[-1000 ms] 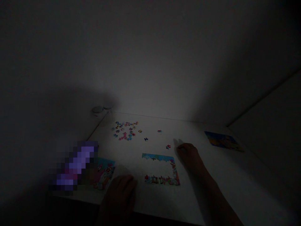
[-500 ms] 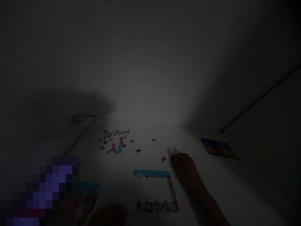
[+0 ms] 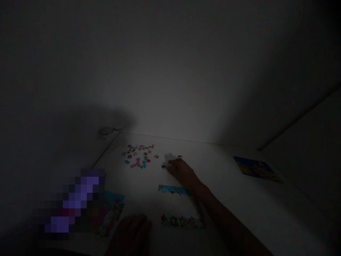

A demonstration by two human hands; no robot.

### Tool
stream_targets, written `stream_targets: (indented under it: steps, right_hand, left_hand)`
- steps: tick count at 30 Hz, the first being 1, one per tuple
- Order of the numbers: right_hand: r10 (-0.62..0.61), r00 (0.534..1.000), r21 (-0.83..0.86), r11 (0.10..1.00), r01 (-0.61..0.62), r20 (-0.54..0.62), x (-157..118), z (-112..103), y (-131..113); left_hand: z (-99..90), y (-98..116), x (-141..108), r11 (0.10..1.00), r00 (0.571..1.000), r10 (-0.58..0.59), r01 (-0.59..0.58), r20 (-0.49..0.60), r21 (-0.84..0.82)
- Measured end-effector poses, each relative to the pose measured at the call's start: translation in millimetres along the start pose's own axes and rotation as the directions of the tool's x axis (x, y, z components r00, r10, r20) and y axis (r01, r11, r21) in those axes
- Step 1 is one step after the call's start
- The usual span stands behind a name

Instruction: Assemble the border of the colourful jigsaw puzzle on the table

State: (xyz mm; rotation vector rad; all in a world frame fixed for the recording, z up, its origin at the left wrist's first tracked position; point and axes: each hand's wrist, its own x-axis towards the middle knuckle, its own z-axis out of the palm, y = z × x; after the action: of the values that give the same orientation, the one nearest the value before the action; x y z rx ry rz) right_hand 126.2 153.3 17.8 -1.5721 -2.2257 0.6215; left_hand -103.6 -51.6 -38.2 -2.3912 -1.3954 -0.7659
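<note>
- Spreading wide, the pale counter (image 3: 234, 199) was biggest.
- On it lay the part-made puzzle (image 3: 182, 222).
- The left hand (image 3: 130, 231) was too dark to tell if open.
- The right hand (image 3: 182, 171) looked narrow; I couldn't tell if it held anything.
- The dark piece (image 3: 163, 166) sat just left of the right hand, the nearer one; its long way was too tiny to see.

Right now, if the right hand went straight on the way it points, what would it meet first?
Probably the dark blue piece, just ahead of the right hand. The hand's height above the table is unclear, so it might pass over it towards the loose pieces beyond.
</note>
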Motion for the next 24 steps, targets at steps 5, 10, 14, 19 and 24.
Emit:
stream_targets:
  steps: [5, 10, 14, 19, 24]
  right_hand:
    - [0.054, 0.998, -0.07, 0.996, -0.052, 0.025, 9, 22, -34]
    - [0.029, 0.999, -0.04, 0.999, -0.028, 0.032, 0, 15, -33]
    - [0.01, 0.998, -0.066, 0.998, -0.006, 0.065, -6, 7, -28]
    - [0.044, 0.995, -0.121, 0.992, -0.033, 0.092, -5, 6, -27]
    - [0.099, 0.991, -0.175, 0.981, -0.082, 0.09, -4, 6, -33]
  left_hand:
    - [-12.4, 7, 11, 1.0, 0.999, -0.026, 0.026, -0.02, -0.016]
    - [-19.4, 12, 15, 0.995, 0.997, -0.045, 0.04, -0.062, -0.087]
    - [-19.5, 14, 12, 0.99, 0.996, -0.08, 0.075, -0.038, -0.122]
    - [-22.4, 18, 15, 0.983, 0.993, -0.114, 0.11, -0.018, -0.146]
    - [-27.9, 20, 19, 0.984, 0.992, -0.12, 0.115, -0.027, -0.135]
